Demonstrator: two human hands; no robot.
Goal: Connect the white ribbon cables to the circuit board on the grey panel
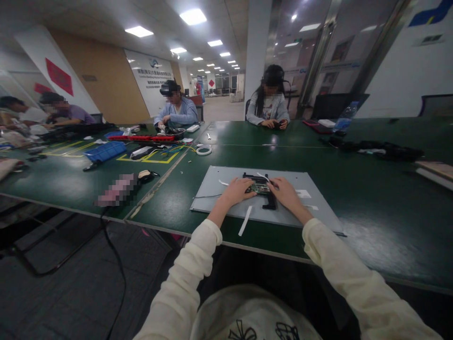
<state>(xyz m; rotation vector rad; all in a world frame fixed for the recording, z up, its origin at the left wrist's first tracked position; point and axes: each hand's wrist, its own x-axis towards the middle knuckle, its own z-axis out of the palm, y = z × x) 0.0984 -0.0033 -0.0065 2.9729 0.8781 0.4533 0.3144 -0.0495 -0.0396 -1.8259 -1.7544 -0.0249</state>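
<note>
A flat grey panel (212, 182) lies on the green table in front of me. On its middle sits a black bracket (270, 205), and over that a small green circuit board (261, 188). My left hand (239, 191) grips the board's left side, fingers curled over its edge. At the right side, my right hand (284, 191) is closed on the board's edge, close to the bracket; its fingertips are partly hidden. A white strip (263, 176) rises near my right fingers. Another white strip (245, 220) lies across the panel's near edge.
To the left are a blue bin (106, 151), a ring of white cable (204, 150) and a blurred pink item (118, 190). A water bottle (346, 117) and dark cloth-like items (382, 148) lie right. Several people sit around the tables.
</note>
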